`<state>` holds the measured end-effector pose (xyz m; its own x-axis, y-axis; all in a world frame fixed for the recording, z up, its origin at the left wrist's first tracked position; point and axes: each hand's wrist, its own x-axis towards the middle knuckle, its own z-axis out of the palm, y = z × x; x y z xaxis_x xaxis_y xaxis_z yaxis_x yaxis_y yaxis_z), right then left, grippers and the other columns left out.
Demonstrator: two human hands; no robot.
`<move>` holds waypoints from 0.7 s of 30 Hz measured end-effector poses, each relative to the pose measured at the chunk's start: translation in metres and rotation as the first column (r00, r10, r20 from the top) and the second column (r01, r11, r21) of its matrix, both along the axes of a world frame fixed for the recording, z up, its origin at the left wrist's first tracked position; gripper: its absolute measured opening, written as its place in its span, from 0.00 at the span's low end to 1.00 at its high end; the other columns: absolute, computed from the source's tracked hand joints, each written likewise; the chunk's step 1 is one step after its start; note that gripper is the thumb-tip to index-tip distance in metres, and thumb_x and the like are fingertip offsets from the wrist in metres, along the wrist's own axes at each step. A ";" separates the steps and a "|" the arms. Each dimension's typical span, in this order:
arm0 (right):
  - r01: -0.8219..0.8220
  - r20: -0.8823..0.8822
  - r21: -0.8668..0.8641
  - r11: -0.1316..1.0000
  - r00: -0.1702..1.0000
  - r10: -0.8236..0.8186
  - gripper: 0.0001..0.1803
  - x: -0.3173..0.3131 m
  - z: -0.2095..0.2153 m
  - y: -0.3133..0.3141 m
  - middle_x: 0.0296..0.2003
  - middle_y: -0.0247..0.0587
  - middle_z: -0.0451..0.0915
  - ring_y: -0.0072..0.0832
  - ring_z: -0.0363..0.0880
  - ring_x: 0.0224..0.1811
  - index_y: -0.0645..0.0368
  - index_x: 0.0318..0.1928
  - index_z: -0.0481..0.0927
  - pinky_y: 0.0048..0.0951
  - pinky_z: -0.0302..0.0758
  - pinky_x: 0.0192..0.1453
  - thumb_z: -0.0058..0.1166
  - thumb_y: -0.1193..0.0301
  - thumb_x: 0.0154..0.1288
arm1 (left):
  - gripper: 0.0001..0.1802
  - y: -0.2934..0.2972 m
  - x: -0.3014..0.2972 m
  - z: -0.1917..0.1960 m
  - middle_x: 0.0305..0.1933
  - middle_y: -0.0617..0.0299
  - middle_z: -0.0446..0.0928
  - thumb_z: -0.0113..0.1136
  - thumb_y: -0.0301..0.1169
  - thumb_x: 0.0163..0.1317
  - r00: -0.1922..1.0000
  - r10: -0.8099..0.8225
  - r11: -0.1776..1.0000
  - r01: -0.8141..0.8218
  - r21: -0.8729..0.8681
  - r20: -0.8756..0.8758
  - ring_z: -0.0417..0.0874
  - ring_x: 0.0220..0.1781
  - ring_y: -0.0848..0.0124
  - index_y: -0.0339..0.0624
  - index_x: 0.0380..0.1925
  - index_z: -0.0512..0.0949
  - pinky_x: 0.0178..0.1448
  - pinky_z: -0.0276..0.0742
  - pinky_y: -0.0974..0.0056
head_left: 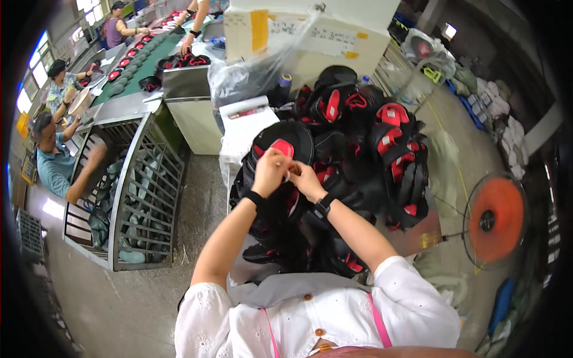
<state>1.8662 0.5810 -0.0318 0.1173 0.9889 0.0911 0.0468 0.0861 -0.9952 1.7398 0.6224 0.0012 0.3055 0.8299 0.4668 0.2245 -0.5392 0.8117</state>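
My left hand (273, 173) and my right hand (306, 182) meet in front of me with their fingertips pinched together. Whatever they hold between them is too small to make out. Just beyond my fingers lies a black shoe upper (301, 143) with a red patch (283, 147). It rests on top of a heap of similar black and red shoe uppers on the table. More shoe uppers (394, 143) are stacked to the right, and others (340, 95) lie at the back. My forearms hide part of the nearer heap.
A white paper sheet (246, 131) with a pen lies left of the heap. A barred cart (128, 197) of grey-green shoe lasts stands left, beside a seated person (57, 158). Behind it runs a green conveyor (140, 68). An orange fan (492, 221) is at right.
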 end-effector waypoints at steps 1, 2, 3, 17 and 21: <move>-0.050 -0.035 0.017 0.999 0.998 0.051 0.05 -0.003 0.002 0.007 0.22 0.26 0.72 0.12 0.64 0.23 0.63 0.31 0.74 0.16 0.62 0.27 0.51 0.73 0.59 | 0.07 -0.001 0.001 -0.002 0.29 0.56 0.74 0.54 0.27 0.55 0.999 0.038 0.987 -0.035 0.154 -0.011 0.77 0.29 0.64 0.34 0.23 0.77 0.33 0.71 0.64; -0.071 0.002 -0.100 0.992 0.997 0.071 0.04 -0.001 0.005 0.005 0.21 0.25 0.71 0.11 0.63 0.24 0.63 0.29 0.74 0.17 0.60 0.26 0.50 0.75 0.59 | 0.05 -0.002 -0.001 -0.004 0.30 0.55 0.74 0.54 0.26 0.55 0.998 0.059 0.987 -0.058 0.150 -0.005 0.77 0.31 0.62 0.35 0.24 0.76 0.33 0.72 0.63; -0.057 0.020 -0.059 0.997 0.998 0.058 0.05 -0.004 0.008 0.000 0.19 0.23 0.68 0.11 0.61 0.19 0.58 0.28 0.73 0.14 0.58 0.22 0.44 0.79 0.57 | 0.04 -0.003 -0.003 -0.007 0.32 0.55 0.73 0.54 0.25 0.54 0.997 0.082 0.985 -0.082 0.150 0.003 0.77 0.34 0.61 0.35 0.25 0.75 0.33 0.72 0.63; -0.054 -0.262 0.163 0.985 0.960 0.096 0.06 -0.027 0.081 -0.078 0.20 0.31 0.72 0.13 0.65 0.19 0.61 0.25 0.73 0.15 0.62 0.23 0.49 0.77 0.59 | 0.10 -0.023 -0.021 -0.035 0.27 0.52 0.75 0.56 0.36 0.44 0.714 0.077 0.930 0.200 0.308 -0.696 0.77 0.32 0.57 0.40 0.18 0.75 0.36 0.74 0.58; -0.170 -0.177 0.206 0.964 0.962 0.208 0.05 -0.039 0.100 -0.100 0.21 0.33 0.73 0.14 0.67 0.21 0.62 0.23 0.72 0.16 0.63 0.25 0.48 0.81 0.55 | 0.10 -0.001 -0.013 -0.056 0.27 0.55 0.77 0.57 0.38 0.44 0.649 0.060 0.947 0.202 0.248 -0.758 0.79 0.35 0.62 0.45 0.17 0.80 0.39 0.75 0.61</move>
